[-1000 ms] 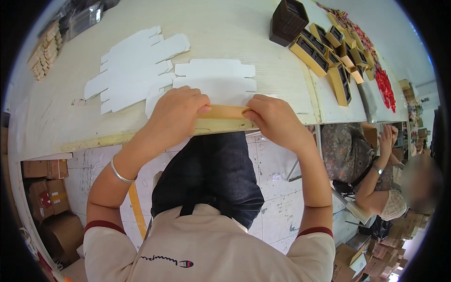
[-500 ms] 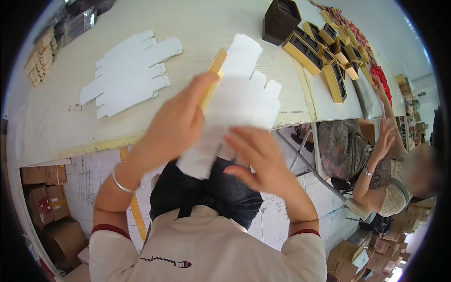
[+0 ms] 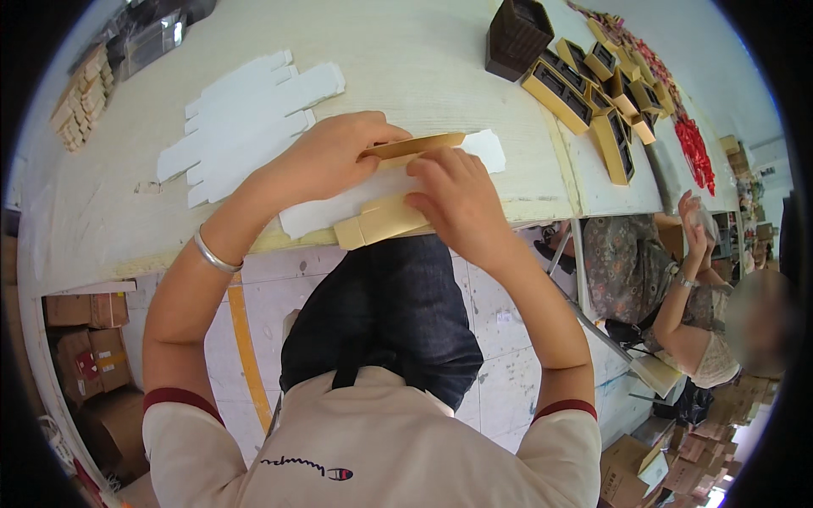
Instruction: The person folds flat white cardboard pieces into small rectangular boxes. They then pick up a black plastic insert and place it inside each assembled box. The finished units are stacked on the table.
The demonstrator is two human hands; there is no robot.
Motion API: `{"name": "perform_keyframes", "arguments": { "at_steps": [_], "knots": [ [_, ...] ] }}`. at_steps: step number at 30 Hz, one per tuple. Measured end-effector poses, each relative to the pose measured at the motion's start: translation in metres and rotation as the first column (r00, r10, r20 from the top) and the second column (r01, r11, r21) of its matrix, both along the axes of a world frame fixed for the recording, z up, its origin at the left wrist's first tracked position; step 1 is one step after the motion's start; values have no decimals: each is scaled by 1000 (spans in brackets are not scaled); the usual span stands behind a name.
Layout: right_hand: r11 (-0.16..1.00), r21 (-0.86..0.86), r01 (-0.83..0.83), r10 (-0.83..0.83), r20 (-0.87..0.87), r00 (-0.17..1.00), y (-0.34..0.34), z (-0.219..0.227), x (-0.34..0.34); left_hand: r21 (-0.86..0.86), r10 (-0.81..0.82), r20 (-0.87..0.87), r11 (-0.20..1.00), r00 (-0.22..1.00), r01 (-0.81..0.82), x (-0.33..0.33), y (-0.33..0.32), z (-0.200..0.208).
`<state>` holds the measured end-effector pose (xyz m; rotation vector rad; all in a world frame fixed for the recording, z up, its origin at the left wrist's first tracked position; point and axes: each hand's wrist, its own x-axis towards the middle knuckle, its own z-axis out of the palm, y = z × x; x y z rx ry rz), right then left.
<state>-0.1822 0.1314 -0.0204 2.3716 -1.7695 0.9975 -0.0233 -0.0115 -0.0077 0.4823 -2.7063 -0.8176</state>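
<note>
A folding-box blank, white inside and gold outside, lies lengthwise along the table's front edge. Its long gold-backed side panels are folded up, and a gold flap sticks out at the near side. My left hand is closed on the far panel near its left end. Around the middle of the blank curls my right hand, thumb on the near gold side and fingers at the far panel. Left of it lies a stack of flat white box blanks with tabbed edges.
Dark plastic inserts stand stacked at the back right, beside several gold boxes with black inserts. Small pale pieces are piled far left. Red cords lie farther right, where a seated co-worker raises their hands. Cardboard cartons sit under the table.
The blank has turned from pointing away to lying along the table edge, and its sides are now folded up. Both hands have moved onto it. The co-worker's hands have come together.
</note>
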Motion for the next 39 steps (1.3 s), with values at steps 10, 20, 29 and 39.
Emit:
{"name": "perform_keyframes", "arguments": {
  "at_steps": [10, 20, 29, 39],
  "knots": [
    [984, -120, -132, 98, -252, 963, 26, -11, 4, 38, -34, 94, 999, 995, 30, 6, 13, 7],
    [988, 87, -125, 126, 3, 992, 10, 14, 2, -121, -24, 190, 992, 982, 48, 22, 42, 27],
    [989, 41, -142, 144, -40, 989, 21, 3, 9, -223, -36, 0, 974, 999, 35, 32, 51, 8],
    [935, 348, 70, -46, -75, 996, 11, 20, -30, -156, 139, 36, 979, 990, -132, 31, 56, 3]
  ]
}}
